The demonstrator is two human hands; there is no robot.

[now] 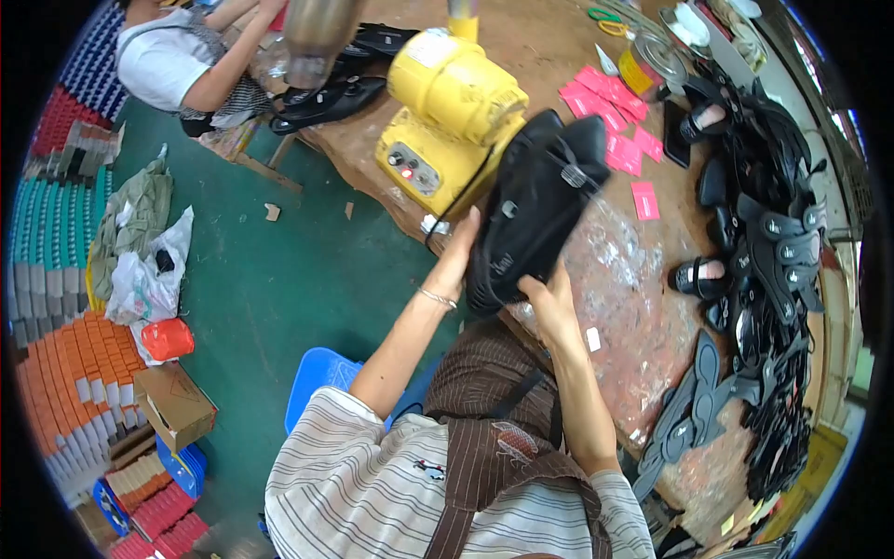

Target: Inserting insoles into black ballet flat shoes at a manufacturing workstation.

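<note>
Fingers of the left hand [458, 244] press flat on the left edge of a black sandal [533, 207], and fingers of the right hand [549, 303] curl around its lower edge, so both hands grip it. The sandal is lifted over the worktable [643, 326], tilted, just in front of a yellow machine [447, 121]; whether they touch I cannot tell. Pink rectangular labels [605, 102] lie scattered on the table behind the sandal, and one small white tag [593, 338] lies near the right wrist. A heap of black sandals [773, 252] fills the right side. On the green floor stand a brown cardboard box [175, 403] and stacked orange boxes [74, 391], cut off by the dark rim. Another person [186, 65] is only partly in view.
</note>
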